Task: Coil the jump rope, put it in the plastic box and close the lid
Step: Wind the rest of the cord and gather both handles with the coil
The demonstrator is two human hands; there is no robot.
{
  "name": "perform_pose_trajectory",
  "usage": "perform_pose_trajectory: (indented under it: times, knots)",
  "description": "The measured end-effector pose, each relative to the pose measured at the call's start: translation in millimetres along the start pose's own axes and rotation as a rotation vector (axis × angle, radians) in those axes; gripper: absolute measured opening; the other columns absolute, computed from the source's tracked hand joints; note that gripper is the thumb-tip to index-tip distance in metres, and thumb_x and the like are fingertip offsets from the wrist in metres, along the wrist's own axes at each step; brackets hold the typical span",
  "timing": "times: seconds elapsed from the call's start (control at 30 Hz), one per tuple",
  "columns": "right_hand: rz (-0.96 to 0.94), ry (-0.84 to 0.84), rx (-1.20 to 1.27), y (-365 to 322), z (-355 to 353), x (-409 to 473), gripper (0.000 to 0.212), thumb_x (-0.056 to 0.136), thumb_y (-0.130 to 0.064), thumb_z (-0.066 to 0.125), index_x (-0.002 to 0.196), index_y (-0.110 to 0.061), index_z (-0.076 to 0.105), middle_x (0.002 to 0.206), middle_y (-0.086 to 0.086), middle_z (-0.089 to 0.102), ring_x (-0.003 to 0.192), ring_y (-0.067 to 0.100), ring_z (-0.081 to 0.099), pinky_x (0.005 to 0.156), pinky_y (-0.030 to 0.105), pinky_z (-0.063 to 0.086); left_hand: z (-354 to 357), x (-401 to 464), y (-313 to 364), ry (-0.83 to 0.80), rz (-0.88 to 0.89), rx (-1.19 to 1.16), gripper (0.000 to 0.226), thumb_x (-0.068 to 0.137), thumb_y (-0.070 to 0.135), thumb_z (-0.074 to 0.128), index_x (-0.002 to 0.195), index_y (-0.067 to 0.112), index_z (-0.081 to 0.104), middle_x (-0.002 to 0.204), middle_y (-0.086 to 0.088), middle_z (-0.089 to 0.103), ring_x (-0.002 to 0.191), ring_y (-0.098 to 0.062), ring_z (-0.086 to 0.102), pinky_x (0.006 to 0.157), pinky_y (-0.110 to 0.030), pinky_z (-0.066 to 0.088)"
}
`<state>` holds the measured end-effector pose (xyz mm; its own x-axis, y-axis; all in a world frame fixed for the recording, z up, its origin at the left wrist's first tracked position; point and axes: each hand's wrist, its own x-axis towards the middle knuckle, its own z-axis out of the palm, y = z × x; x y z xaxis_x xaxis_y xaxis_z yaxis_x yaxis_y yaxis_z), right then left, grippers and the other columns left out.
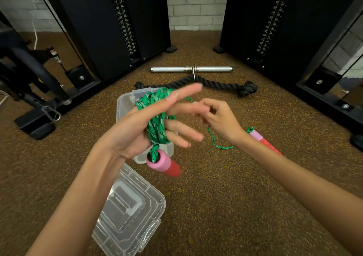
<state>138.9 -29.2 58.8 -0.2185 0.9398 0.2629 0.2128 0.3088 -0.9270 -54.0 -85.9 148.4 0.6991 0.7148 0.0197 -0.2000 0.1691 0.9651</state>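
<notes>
Several loops of the green jump rope [157, 118] are wound around my left hand [149, 122], whose fingers are spread flat. One pink and red handle [164, 164] dangles below that palm. My right hand [218, 118] pinches the loose rope strand just right of my left fingers. From there the strand hangs down to the second pink and red handle [264, 140], which lies on the floor under my right forearm. The clear plastic box [124, 103] stands open on the floor behind my left hand, mostly hidden. Its clear lid [129, 210] lies on the floor near me.
A chrome bar [191, 69] and a thick black rope attachment [216, 82] lie on the brown speckled floor beyond the box. Black weight-stack towers [125, 20] stand at the left and right. A black machine base [39, 118] sits at the left.
</notes>
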Motion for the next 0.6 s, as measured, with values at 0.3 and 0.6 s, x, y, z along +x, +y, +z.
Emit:
perform_pose_trajectory:
  times: [0.3, 0.6]
  knots:
    - [0.045, -0.101, 0.036, 16.7, 14.5, -28.9, 0.030, 0.092, -0.038, 0.049, 0.076, -0.017, 0.061, 0.052, -0.010, 0.047, 0.049, 0.004, 0.042, 0.048, 0.019, 0.035, -14.2, 5.6, 4.0, 0.226, 0.281, -0.131, 0.050, 0.094, 0.036, 0.028, 0.144, 0.032, 0.029, 0.143, 0.003, 0.048, 0.120, -0.031, 0.057, 0.088, -0.034, 0.053]
    - [-0.055, -0.463, -0.104, -18.1, 19.4, -55.1, 0.026, 0.098, -0.032, 0.047, 0.105, -0.021, 0.069, 0.060, -0.005, 0.047, 0.054, 0.015, 0.044, 0.051, 0.033, 0.034, -38.1, 1.5, -0.9, 0.520, 0.437, -0.179, 0.049, 0.102, 0.035, 0.021, 0.149, 0.038, 0.009, 0.139, 0.002, 0.053, 0.127, -0.028, 0.051, 0.112, -0.045, 0.028]
